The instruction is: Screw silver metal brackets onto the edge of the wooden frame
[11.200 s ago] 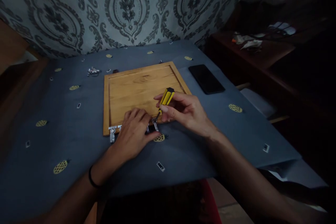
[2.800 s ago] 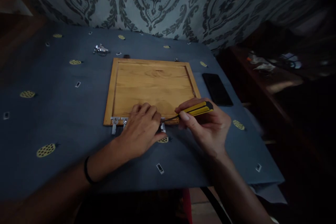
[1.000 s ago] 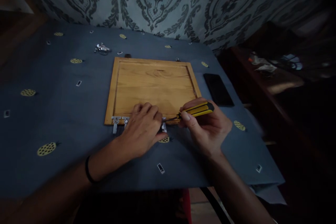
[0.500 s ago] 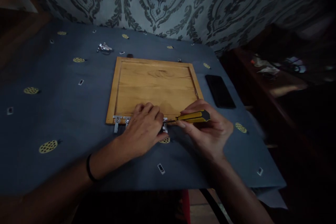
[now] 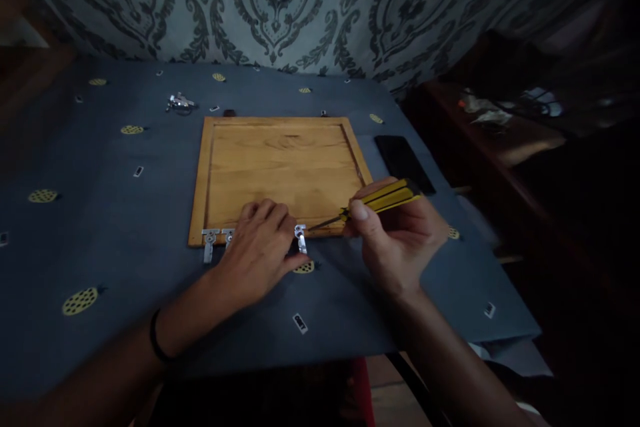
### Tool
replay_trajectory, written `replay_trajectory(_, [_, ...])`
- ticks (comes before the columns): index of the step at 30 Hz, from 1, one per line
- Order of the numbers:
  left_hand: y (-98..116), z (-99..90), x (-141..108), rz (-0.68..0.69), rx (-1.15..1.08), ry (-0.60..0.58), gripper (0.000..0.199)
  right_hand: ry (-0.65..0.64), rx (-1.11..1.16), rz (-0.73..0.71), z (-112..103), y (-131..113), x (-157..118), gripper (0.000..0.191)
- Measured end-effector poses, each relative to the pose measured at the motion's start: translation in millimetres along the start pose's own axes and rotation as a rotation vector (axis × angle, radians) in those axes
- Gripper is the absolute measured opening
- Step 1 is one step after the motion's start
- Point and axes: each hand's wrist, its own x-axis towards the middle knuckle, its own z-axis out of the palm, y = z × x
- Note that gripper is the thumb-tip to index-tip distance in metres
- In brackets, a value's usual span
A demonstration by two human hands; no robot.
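A framed wooden cabinet door (image 5: 285,167) lies flat on the table. My left hand (image 5: 260,247) rests on its near edge, fingers curled over the top and thumb below the edge. Along that edge, metal hinges (image 5: 209,240) show left of the hand, partly covered by it. Just right of my left fingers sits another hinge (image 5: 301,239), its arm sticking out over the edge. My right hand (image 5: 400,233) is closed round a yellow-and-black screwdriver (image 5: 385,199). The screwdriver slants, its tip close to the right hinge; whether they touch I cannot tell.
A black phone (image 5: 405,163) lies right of the door. More shiny metal hardware (image 5: 181,103) sits beyond its far left corner. The blue patterned cloth (image 5: 125,227) covers the table, with a patterned curtain (image 5: 280,7) behind. A cluttered wooden surface (image 5: 520,133) stands at the right.
My right hand has drawn the screwdriver up and back from the right hinge, uncovering it more. My left hand stays on the door's edge. The whole view has shifted slightly.
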Motion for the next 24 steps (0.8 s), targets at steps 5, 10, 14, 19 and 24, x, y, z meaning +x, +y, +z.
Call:
replay_trajectory(5, [0.6, -0.5, 1.1, 0.003, 0.007, -0.008, 0.041, -0.087, -0.062, 0.039, -1.8, 1.6, -5.8, 0.015])
replay_trajectory(10, [1.9, -2.5, 1.8, -0.008, -0.010, -0.031, 0.041, -0.102, -0.083, 0.057, -1.7, 3.0, -6.8, 0.011])
replay_trajectory(14, [2.3, -3.1, 1.7, -0.014, -0.015, -0.034, 0.041, -0.138, -0.106, 0.072, 0.2, 3.1, -6.7, 0.011])
replay_trajectory(19, [2.1, -4.5, 2.2, -0.014, -0.013, -0.052, 0.041, -0.149, -0.145, 0.021, -0.1, 6.3, -7.5, 0.011])
replay_trajectory(24, [2.2, -5.4, 2.5, -0.015, -0.019, -0.055, 0.041, -0.155, -0.170, -0.015, -1.2, 7.8, -9.5, 0.011])
